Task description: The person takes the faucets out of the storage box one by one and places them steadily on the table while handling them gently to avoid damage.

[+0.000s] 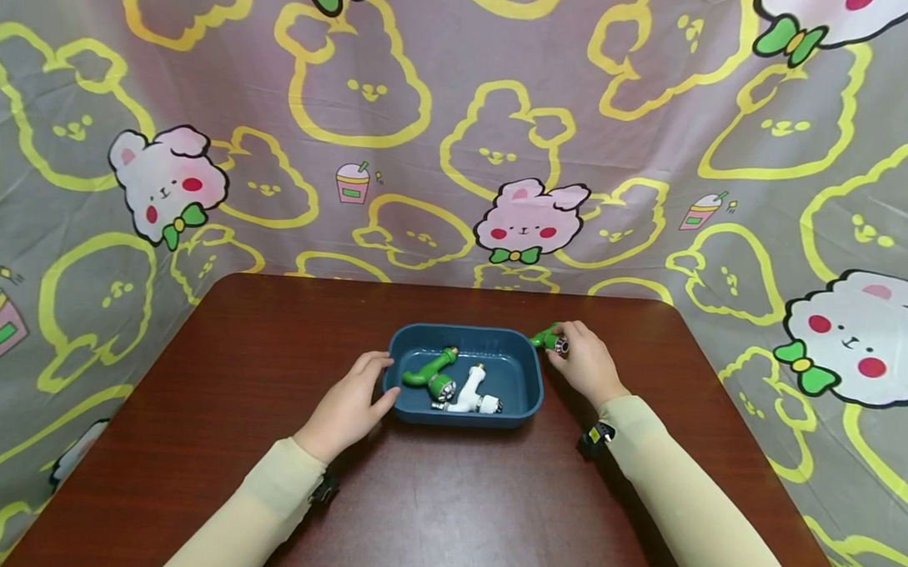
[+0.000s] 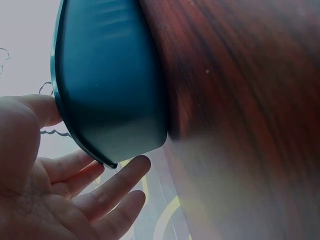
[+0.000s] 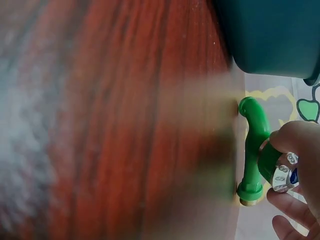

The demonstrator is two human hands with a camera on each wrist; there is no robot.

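Observation:
A blue plastic bin (image 1: 525,386) sits on the table with a green faucet (image 1: 428,373) and a white faucet (image 1: 468,392) lying inside. My left hand (image 1: 348,405) touches the bin's left end, its thumb and fingers spread and only slightly bent along the rim. Just outside the bin's right end, my right hand (image 1: 590,363) pinches a second green faucet (image 3: 255,145) by its silver-and-green knob (image 3: 282,172). That faucet's body appears to lie on the table, its brass threaded end (image 3: 248,202) showing in the right wrist view.
The dark red-brown wooden table (image 1: 446,500) extends around the bin on all sides. A grey curtain (image 1: 429,149) with yellow outlines and white cartoon rabbits hangs behind and beside it. A small black device (image 1: 594,439) is strapped to my right wrist.

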